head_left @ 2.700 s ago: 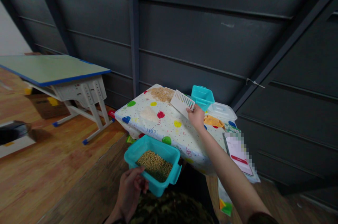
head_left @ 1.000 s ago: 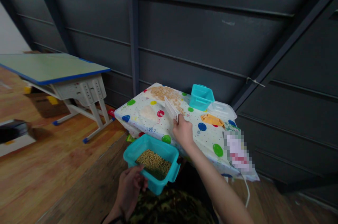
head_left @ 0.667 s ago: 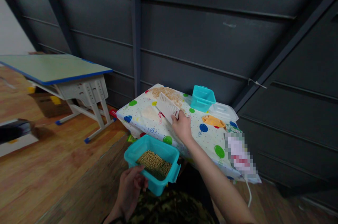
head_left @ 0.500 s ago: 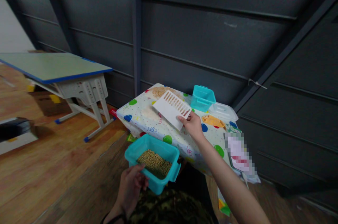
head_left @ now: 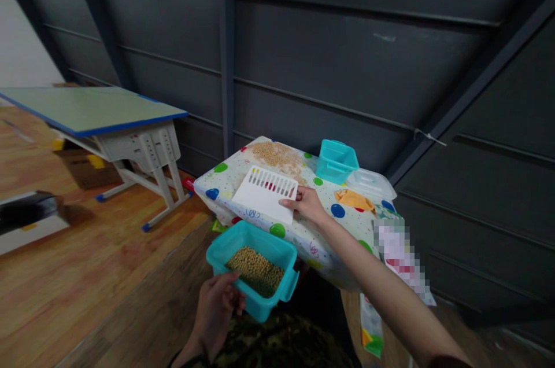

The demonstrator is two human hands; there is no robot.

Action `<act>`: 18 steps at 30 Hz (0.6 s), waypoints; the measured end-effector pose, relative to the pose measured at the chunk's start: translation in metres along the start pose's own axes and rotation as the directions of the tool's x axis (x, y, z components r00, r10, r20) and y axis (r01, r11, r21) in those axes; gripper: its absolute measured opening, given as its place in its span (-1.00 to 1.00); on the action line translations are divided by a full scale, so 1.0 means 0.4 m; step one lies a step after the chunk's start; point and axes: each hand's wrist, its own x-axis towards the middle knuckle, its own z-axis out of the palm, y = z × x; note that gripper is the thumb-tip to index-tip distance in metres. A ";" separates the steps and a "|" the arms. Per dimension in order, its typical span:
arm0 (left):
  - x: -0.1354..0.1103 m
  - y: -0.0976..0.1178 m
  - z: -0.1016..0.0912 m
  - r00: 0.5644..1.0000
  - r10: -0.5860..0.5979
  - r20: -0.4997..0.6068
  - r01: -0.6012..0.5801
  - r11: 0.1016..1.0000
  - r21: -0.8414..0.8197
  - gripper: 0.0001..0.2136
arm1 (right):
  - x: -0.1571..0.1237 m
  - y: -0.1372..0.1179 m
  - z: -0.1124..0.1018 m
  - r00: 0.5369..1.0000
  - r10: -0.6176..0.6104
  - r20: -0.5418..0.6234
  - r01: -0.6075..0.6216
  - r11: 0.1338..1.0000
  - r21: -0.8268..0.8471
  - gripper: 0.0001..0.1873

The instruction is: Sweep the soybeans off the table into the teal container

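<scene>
My left hand (head_left: 219, 304) grips the near rim of a turquoise plastic tub (head_left: 249, 233), its thumb over the edge. Round, pale yellow beans (head_left: 255, 267) cover the tub's floor, just below the table's front edge. In my right hand (head_left: 307, 204) is a white slotted plastic board (head_left: 262, 199), pinched by its right end. The board lies low over the tablecloth near that edge, and balloon print shows through its slots. Behind it, tan grains or beans (head_left: 277, 157) are spread across the cloth; their kind is too small to make out.
The balloon-print tablecloth (head_left: 323, 226) covers the small table. On it at the back right are a second turquoise tub (head_left: 337, 162), a clear plastic lid (head_left: 372, 184) and a yellow cloth (head_left: 354, 200). A dark panelled wall (head_left: 312, 44) stands behind; a green-topped desk (head_left: 91, 110) is at left.
My right hand has drawn the white board toward the table's front edge, and it lies flatter. More of the tan spread behind it now shows. My left hand and the tub have barely moved.
</scene>
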 end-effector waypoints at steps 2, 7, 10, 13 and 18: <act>-0.002 0.005 0.001 1.000 0.000 -0.005 0.000 1.000 0.010 -0.61 | 0.021 -0.003 0.003 1.000 -0.008 0.009 0.008 1.000 -0.025 -0.70; -0.018 0.030 0.015 0.999 -0.024 -0.022 0.025 0.999 0.025 -0.60 | 0.096 -0.023 0.013 0.999 0.007 0.040 -0.003 0.995 -0.103 -0.78; -0.026 0.040 0.021 0.999 -0.029 -0.022 0.030 0.999 0.023 -0.58 | 0.146 -0.034 0.022 0.999 0.030 0.044 -0.025 0.994 -0.111 -0.78; -0.027 0.042 0.021 1.000 -0.021 -0.011 0.021 0.999 0.028 -0.58 | 0.186 -0.040 0.029 0.997 0.044 0.058 -0.037 0.992 -0.123 -0.77; -0.021 0.034 0.015 1.000 -0.006 -0.009 0.006 0.999 0.034 -0.57 | 0.224 -0.060 0.040 0.998 0.046 0.050 -0.039 0.989 -0.144 -0.76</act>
